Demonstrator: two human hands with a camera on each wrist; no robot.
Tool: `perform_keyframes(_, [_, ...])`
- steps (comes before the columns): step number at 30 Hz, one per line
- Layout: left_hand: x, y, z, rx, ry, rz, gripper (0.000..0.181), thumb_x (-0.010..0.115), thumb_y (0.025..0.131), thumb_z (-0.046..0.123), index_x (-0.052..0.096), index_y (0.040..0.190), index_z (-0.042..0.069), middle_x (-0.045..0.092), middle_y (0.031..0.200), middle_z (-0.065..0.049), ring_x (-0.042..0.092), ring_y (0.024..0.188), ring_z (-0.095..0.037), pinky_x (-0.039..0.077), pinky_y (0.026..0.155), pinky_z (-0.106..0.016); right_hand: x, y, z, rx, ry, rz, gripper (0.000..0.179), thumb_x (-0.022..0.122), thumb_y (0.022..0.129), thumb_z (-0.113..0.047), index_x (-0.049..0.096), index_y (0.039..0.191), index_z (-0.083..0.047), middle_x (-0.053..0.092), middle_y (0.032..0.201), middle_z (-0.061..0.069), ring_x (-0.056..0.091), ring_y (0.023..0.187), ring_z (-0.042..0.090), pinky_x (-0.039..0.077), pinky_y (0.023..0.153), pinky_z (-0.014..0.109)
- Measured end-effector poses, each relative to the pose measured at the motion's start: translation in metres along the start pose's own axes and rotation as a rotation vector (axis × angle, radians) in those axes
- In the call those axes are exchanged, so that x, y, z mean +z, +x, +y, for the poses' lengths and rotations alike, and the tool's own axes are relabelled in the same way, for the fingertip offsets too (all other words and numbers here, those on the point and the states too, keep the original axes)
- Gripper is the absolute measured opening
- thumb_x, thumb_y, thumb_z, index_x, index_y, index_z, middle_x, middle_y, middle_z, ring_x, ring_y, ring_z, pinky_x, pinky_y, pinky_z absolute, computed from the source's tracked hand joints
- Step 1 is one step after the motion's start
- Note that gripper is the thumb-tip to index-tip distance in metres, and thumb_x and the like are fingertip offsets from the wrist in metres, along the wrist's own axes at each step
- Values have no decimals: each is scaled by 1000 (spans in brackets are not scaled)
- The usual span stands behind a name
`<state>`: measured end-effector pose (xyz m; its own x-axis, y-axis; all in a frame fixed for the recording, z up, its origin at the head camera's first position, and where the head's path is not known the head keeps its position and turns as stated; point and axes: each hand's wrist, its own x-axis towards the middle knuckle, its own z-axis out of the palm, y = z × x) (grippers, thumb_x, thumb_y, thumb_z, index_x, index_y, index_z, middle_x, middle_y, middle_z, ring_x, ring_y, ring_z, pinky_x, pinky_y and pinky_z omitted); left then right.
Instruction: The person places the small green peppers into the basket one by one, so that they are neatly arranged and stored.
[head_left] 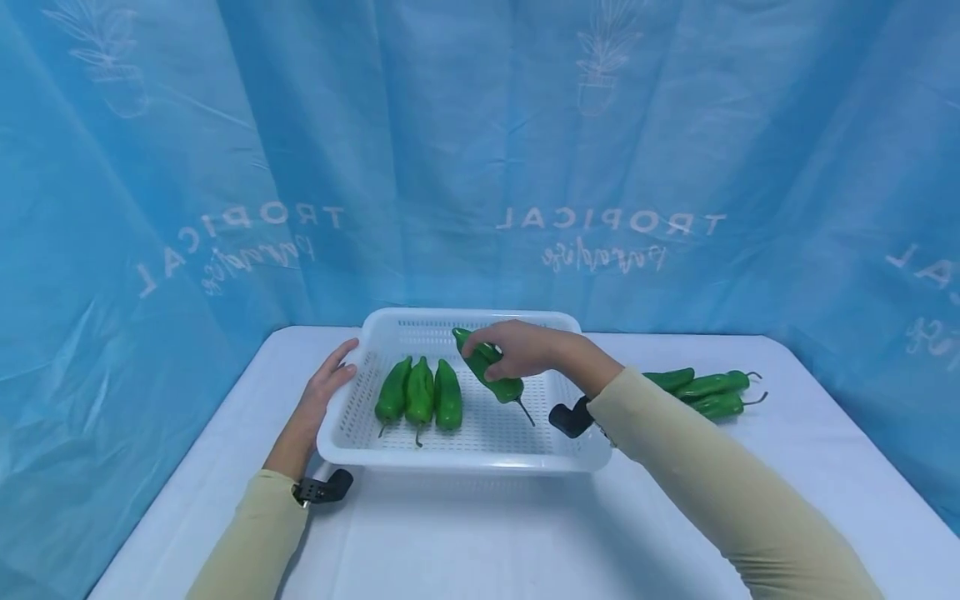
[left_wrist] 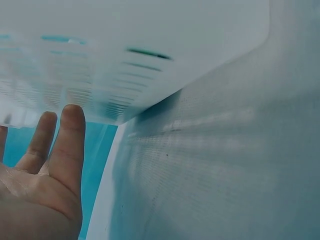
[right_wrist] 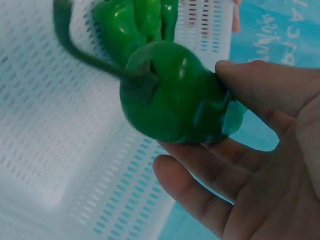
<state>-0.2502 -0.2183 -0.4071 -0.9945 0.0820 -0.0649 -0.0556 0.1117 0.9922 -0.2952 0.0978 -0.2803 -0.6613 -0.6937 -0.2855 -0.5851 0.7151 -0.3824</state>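
My right hand grips a long green pepper over the white perforated basket. In the right wrist view the thumb lies on one side of this pepper and the fingers bend beneath it, its curved stem pointing away from the palm. Three more green peppers lie side by side in the basket's left half, stems toward the near rim. At the basket's left end is my left hand, fingers extended. The left wrist view has its fingertips right at the slotted basket wall.
Three green peppers lie on the white-covered table to the right of the basket, partly behind the right sleeve. A blue printed curtain hangs behind the table and along its sides.
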Motion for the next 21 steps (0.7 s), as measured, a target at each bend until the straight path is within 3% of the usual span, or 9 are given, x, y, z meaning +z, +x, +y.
perform_keyframes(6, [-2, -3, 1, 4, 24, 1, 62, 38, 103, 49, 13, 159, 37, 25, 165, -7, 40, 143, -41, 50, 104, -48, 11, 11, 7, 53, 52, -52, 47, 64, 95, -15, 53, 140, -21, 53, 143, 7, 52, 131, 25, 48, 105, 44])
perform_keyframes(15, [1, 0, -2, 14, 2, 11, 62, 40, 102, 50, 16, 157, 37, 32, 162, -5, 45, 141, -38, 54, 99, -40, 19, 27, 21, 70, 95, -76, 47, 65, 94, -13, 54, 140, -18, 42, 156, 6, 39, 145, 28, 39, 116, 47])
perform_keyframes(21, [2, 4, -2, 30, 9, 6, 63, 41, 102, 51, 16, 158, 38, 30, 163, -5, 44, 142, -39, 53, 100, -44, 24, 36, 24, 125, 220, -96, 49, 66, 93, -11, 54, 140, -19, 34, 161, 6, 42, 142, 29, 52, 101, 43])
